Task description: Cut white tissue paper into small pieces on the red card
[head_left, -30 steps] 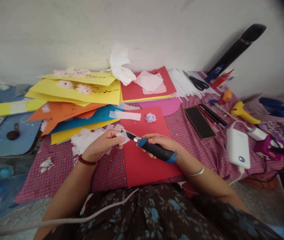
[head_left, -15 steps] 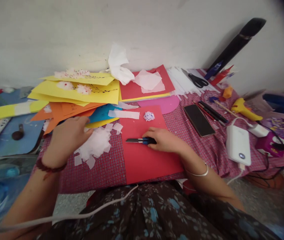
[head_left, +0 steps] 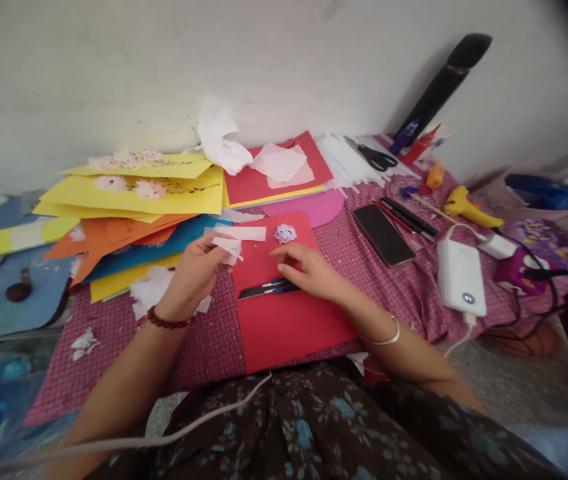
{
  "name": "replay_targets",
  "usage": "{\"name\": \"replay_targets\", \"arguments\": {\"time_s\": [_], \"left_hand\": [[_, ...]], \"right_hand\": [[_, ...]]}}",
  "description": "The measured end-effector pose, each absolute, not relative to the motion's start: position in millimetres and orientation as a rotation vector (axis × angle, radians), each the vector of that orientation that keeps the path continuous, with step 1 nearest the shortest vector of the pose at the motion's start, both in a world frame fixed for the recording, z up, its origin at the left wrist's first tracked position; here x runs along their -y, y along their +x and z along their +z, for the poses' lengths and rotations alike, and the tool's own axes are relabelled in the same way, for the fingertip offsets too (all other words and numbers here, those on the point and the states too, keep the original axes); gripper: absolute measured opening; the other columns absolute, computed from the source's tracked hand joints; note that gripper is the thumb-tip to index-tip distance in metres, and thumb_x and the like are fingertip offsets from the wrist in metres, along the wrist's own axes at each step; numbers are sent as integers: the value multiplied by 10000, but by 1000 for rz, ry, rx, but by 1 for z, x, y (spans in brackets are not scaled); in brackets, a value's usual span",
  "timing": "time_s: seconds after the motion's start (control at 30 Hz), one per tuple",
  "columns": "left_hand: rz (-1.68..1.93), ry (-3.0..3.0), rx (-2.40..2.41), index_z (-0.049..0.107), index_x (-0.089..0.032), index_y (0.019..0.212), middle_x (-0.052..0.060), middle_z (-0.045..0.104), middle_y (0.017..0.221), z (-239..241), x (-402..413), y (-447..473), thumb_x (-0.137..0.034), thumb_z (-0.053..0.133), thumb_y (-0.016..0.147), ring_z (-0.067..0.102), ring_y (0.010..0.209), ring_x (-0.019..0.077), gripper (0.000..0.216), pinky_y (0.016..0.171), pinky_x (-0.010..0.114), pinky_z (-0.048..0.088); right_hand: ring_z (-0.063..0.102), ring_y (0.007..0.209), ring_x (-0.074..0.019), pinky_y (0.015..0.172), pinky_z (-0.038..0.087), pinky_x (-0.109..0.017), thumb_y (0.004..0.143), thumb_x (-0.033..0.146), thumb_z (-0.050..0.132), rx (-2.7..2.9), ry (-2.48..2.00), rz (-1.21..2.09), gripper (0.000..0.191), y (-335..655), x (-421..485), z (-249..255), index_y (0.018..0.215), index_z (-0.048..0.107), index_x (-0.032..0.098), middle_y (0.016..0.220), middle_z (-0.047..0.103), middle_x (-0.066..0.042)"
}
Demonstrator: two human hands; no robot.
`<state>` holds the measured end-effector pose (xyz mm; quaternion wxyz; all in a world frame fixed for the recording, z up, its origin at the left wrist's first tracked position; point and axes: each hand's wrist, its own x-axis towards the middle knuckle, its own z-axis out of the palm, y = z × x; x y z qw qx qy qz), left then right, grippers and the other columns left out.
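Observation:
My left hand point(head_left: 195, 275) pinches a small piece of white tissue paper point(head_left: 229, 245) over the left edge of a red sheet point(head_left: 284, 320). My right hand point(head_left: 309, 272) hovers over the same sheet with fingers loosely spread and holds nothing. A black and blue utility knife point(head_left: 267, 289) lies on the red sheet just under the right hand's fingers. A small white and purple paper flower point(head_left: 285, 233) sits on the sheet's far end, beside a white paper strip point(head_left: 242, 233).
Stacked yellow, orange and blue sheets point(head_left: 134, 207) lie at left over white tissue scraps point(head_left: 151, 288). To the right are a phone point(head_left: 383, 234), pens point(head_left: 407, 216), a white power bank point(head_left: 460, 277), a yellow glue gun point(head_left: 469, 206) and scissors point(head_left: 377, 158). A wall stands behind.
My right hand laid the knife down on the red sheet and let go. My left hand reached to the scraps at left, then came back holding a tissue piece.

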<state>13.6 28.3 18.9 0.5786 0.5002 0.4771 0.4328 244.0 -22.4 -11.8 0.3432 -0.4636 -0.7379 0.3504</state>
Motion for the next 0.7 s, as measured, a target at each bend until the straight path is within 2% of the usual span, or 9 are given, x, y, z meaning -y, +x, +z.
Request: {"name": "replay_targets", "arguments": {"time_s": [0.1, 0.23, 0.3, 0.43, 0.5, 0.6, 0.67, 0.7], "left_hand": [[879, 955, -1061, 655, -164, 697, -14, 613, 607, 13, -13, 34, -267, 806, 591, 521, 495, 94, 212, 432, 208, 389], [781, 810, -1042, 633, -159, 708, -25, 620, 593, -1, -2, 51, -223, 822, 536, 518, 474, 82, 264, 408, 186, 378], [751, 824, -1031, 632, -153, 704, -27, 610, 580, -7, 2, 54, -235, 820, 551, 505, 467, 73, 256, 409, 178, 371], [710, 846, -1016, 644, -148, 701, -23, 602, 591, -13, 7, 56, -265, 813, 593, 512, 492, 75, 233, 412, 169, 377], [698, 852, -1007, 659, -145, 711, -14, 617, 613, -13, 8, 56, -274, 797, 617, 522, 501, 78, 211, 407, 168, 380], [710, 855, -992, 683, -143, 747, -13, 627, 625, -13, 9, 54, -265, 780, 635, 519, 500, 76, 191, 397, 164, 375], [727, 851, -1001, 674, -142, 734, -18, 610, 591, -14, 9, 53, -289, 778, 650, 506, 479, 76, 198, 387, 167, 372], [732, 851, -1008, 666, -142, 721, -19, 601, 572, -14, 9, 53, -313, 779, 659, 501, 467, 77, 215, 382, 170, 371]], "right_hand": [[610, 851, -173, 791, 499, -337, 898, 235, 542, 1708, -1137, 1082, 290, 236, 25, -16, 1183, 569, 182, 980, 638, -59], [602, 850, -161, 760, 509, -317, 857, 236, 605, 1633, -1062, 1170, 369, 225, 29, -20, 1215, 531, 187, 1059, 609, -71], [590, 852, -159, 763, 498, -311, 846, 211, 621, 1669, -1069, 1092, 312, 222, 29, -21, 1153, 567, 188, 1041, 601, -64], [559, 827, -158, 782, 472, -311, 875, 234, 609, 1719, -1115, 941, 61, 220, 26, -25, 912, 622, 188, 909, 589, -39], [563, 788, -155, 762, 479, -308, 909, 332, 589, 1620, -1140, 1022, 145, 221, 24, -27, 874, 605, 192, 832, 586, -24], [587, 680, -144, 655, 506, -289, 940, 572, 491, 1336, -1077, 1369, 386, 224, 21, -31, 917, 579, 197, 765, 594, -11], [609, 664, -145, 613, 516, -278, 896, 704, 466, 1193, -998, 1540, 519, 225, 19, -31, 936, 579, 198, 761, 608, -13], [619, 682, -145, 618, 520, -272, 860, 725, 512, 1171, -971, 1575, 537, 226, 19, -30, 936, 587, 198, 770, 619, -15]]}}
